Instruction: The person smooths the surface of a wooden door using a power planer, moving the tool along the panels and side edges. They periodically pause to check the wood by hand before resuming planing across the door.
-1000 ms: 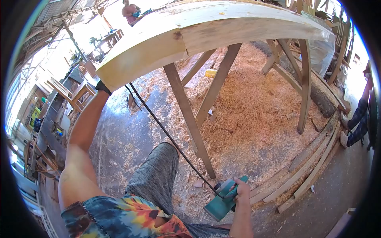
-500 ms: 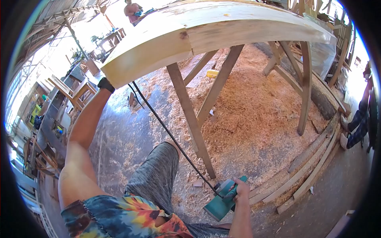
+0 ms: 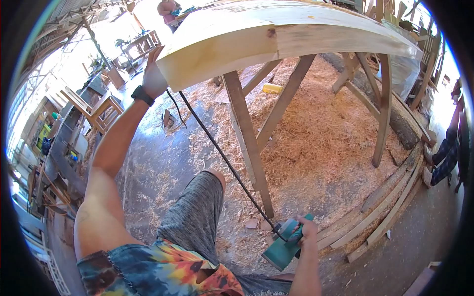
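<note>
My left hand is raised against the near left end of a thick pale wooden slab, palm against the end, fingers stretched upward. A dark wristband circles that wrist. Low on the right, my right hand is closed round the handle of a green electric hand planer, held in the air beside my legs. From the planer a black power cord runs up and left, passing out of sight behind the slab's end. Wooden trestle legs stand beneath the slab.
Wood shavings are heaped under the slab, around a yellow object. Long wooden strips lie on the floor at right. A wooden chair frame stands left. Another person is at the back; someone's legs show far right.
The slab's end now appears farther right. My left hand, mostly hidden behind that end before, now shows with its fingers extended. My right hand and the planer have shifted slightly right.
</note>
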The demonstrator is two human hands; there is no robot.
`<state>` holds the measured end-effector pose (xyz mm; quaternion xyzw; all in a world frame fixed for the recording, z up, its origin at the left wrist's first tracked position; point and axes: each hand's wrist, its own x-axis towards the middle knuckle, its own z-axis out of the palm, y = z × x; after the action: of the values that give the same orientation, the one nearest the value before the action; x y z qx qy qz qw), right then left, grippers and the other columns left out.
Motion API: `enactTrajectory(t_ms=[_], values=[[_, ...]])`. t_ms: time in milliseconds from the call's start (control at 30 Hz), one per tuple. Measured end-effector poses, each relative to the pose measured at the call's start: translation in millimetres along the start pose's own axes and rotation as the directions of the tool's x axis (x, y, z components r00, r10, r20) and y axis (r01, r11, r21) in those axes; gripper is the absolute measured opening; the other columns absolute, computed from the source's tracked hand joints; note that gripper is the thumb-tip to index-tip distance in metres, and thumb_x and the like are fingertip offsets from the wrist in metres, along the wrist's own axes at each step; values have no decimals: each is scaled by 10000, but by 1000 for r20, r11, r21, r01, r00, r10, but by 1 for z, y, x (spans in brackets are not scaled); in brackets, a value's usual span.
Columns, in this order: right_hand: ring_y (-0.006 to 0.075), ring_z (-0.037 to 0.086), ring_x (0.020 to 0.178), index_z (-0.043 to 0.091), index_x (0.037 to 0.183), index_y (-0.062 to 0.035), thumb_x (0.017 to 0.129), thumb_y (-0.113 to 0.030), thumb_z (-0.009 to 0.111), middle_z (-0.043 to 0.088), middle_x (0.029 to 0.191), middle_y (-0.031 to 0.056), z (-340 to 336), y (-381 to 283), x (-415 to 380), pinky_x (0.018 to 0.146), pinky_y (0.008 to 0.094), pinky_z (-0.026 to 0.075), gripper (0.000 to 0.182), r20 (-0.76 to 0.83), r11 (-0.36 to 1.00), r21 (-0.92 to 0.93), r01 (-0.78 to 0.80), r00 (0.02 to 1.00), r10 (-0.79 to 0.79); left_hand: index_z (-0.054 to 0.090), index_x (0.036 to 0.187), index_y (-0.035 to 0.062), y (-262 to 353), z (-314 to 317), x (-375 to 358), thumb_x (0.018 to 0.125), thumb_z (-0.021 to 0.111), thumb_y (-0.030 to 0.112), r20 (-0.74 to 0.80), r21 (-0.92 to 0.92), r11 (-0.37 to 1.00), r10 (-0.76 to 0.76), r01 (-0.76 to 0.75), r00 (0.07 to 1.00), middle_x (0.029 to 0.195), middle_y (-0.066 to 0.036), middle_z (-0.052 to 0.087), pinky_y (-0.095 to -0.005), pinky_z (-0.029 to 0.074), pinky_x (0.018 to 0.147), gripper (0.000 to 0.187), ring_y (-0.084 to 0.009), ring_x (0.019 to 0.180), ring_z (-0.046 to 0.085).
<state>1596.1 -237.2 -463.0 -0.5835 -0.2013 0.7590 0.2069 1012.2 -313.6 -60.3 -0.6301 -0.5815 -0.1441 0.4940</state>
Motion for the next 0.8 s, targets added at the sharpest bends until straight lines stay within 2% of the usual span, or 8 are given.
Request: enactTrajectory(t_ms=[33,67,133,300,467,533,633,800], values=[[234,551,460,639,768,15,876,-171,738,558,590,95,-2,2,4,442,375,484,237,-6,999,34,-10,1000,10,483,1391,60,-1,1,0,831,713,156,23,189,980,56,-60,998,1380,-204,498,-454,450,1065,614,-372,1294,497],[234,551,460,639,768,15,876,-171,738,558,590,95,0,1,1,442,375,484,237,-7,999,32,-9,1000,9,483,1391,60,-2,1,-2,831,713,156,23,189,980,54,-57,998,1380,-204,498,-454,450,1065,614,-372,1294,497],[226,547,468,653,812,12,883,-178,732,551,597,89,3,-1,-4,444,368,489,217,2,1000,14,1,1000,-1,451,1413,87,-2,2,-6,814,733,161,175,-39,959,-269,280,947,1378,-204,497,-470,472,1038,667,-397,1248,536],[200,532,474,614,810,-28,904,-182,706,536,610,66,4,-2,-7,441,344,490,203,-2,999,-41,12,1000,-12,423,1425,92,-2,4,-2,800,827,393,79,7,991,-137,136,987,1369,-202,490,-462,531,952,803,-386,1180,592],[174,525,481,566,786,-59,922,-175,674,524,617,46,2,-2,-3,434,322,487,209,-9,998,-68,1,1000,-2,429,1432,73,13,-5,10,805,820,433,-11,-14,996,-87,87,996,1354,-204,510,-456,531,962,821,-375,1179,596],[210,534,466,606,759,-35,894,-174,727,537,599,72,-3,3,6,444,344,496,229,-40,1000,3,14,999,-14,445,1424,61,28,-14,15,800,826,424,-53,-119,970,-218,210,975,1350,-211,519,-456,529,969,817,-370,1191,592],[169,514,479,561,777,-54,927,-177,664,509,608,41,1,0,-1,434,324,482,220,-22,997,-69,27,999,-28,464,1401,34,27,-13,16,795,830,421,-83,-117,977,-186,176,979,1340,-221,525,-458,525,975,807,-372,1179,600],[171,508,477,573,787,-48,921,-189,683,508,605,45,9,3,-6,439,325,483,223,-54,998,-61,25,998,-28,479,1360,4,27,-13,16,782,844,400,-69,-225,953,-225,204,972,1297,-216,536,-449,523,955,790,-375,1141,602]])
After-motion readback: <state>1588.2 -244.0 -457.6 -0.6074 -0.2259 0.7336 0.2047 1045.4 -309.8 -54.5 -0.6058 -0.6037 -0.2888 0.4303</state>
